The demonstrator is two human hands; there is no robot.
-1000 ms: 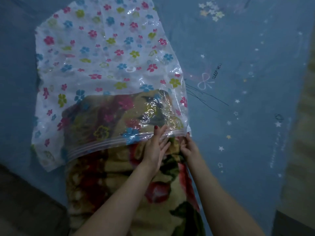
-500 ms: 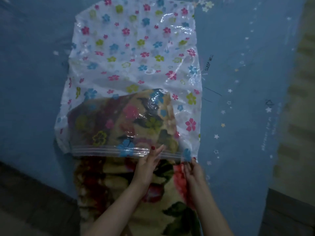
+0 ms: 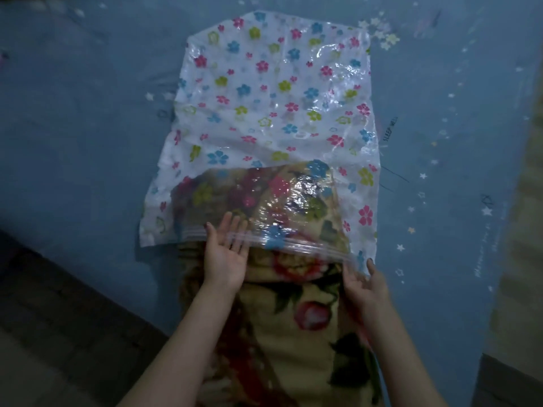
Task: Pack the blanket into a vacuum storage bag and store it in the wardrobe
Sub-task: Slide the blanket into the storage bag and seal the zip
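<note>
A clear vacuum storage bag (image 3: 273, 92) printed with small coloured flowers lies flat on the blue bedsheet. A folded beige blanket (image 3: 293, 333) with red flowers runs from between my arms into the bag's mouth; its far end shows through the plastic. My left hand (image 3: 224, 254) is palm up with straight fingers slid under the bag's upper zip edge (image 3: 293, 245), lifting it. My right hand (image 3: 364, 284) is at the bag's near right corner, thumb and fingers on the plastic there; how tightly they hold is hard to see.
The blue bedsheet (image 3: 88, 127) with star prints spreads on all sides. A dark floor strip (image 3: 58, 318) runs along the bed's near left edge. A tan striped surface (image 3: 520, 230) lies at the right.
My left hand turned palm up and slid under the bag's zip edge, further left. The right hand stays at the right corner. The view shifted, so the bag sits more central.
</note>
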